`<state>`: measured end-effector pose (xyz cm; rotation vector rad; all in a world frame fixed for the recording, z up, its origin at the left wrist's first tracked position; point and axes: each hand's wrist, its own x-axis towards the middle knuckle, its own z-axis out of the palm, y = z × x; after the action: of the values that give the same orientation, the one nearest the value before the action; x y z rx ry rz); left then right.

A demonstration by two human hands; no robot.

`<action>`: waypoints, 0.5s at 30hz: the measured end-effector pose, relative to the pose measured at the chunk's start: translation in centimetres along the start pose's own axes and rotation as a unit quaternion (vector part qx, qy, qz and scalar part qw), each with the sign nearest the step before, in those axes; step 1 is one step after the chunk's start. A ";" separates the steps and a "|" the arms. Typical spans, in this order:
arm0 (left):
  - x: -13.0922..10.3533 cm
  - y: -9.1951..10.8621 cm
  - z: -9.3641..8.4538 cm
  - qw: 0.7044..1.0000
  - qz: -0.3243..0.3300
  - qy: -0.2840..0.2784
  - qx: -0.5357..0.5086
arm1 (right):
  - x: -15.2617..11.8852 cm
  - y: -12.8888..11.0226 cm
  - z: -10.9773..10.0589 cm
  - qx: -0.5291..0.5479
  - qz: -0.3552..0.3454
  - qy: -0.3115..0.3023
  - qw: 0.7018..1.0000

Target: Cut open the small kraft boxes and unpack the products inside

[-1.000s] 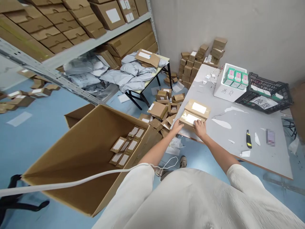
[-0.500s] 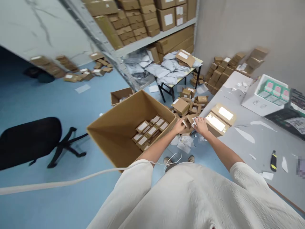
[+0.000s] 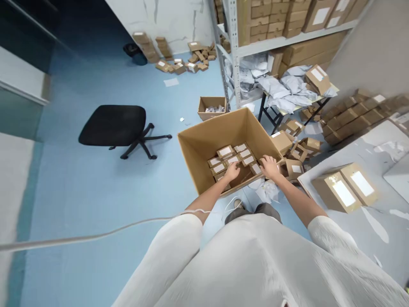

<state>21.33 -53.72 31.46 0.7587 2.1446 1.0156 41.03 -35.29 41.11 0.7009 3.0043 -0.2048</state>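
A large open cardboard box (image 3: 204, 143) stands on the floor before me. Inside lie several small cartons (image 3: 225, 151) with white labels, packed side by side. My left hand (image 3: 232, 171) reaches down into the box over the cartons at the near side, its fingers curled together. Whether it grips a carton there is hidden by the hand. My right hand (image 3: 269, 166) is bent over the box's right rim, fingers on the inner side near a labelled carton.
Discarded small boxes (image 3: 294, 149) and clear plastic (image 3: 267, 190) lie right of the large box. Two labelled cartons (image 3: 343, 187) rest on the grey table (image 3: 367, 149). A black chair (image 3: 113, 125) stands left; a shelf (image 3: 234, 55) and grey parcels (image 3: 289, 89) are behind.
My view has swung left. Both hands have left the small brown piece with white paper beside the box; the left is now inside the large box, the right at its rim.
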 end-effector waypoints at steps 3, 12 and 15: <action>0.0 -2.4 -2.1 0.999 -0.027 0.024 -0.017 | 2.7 -1.5 0.3 -0.001 -0.026 -0.032 0.999; 0.8 -7.3 -4.4 0.981 -0.134 0.116 -0.076 | 15.1 -3.6 5.8 -0.023 -0.112 -0.141 0.983; 2.1 -9.8 -4.1 0.971 -0.171 0.132 -0.099 | 19.9 -4.4 10.2 -0.031 -0.136 -0.184 0.973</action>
<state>14.81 -59.26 24.90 0.1557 2.2483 1.1673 21.41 -31.87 29.93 0.2120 2.7191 -0.2205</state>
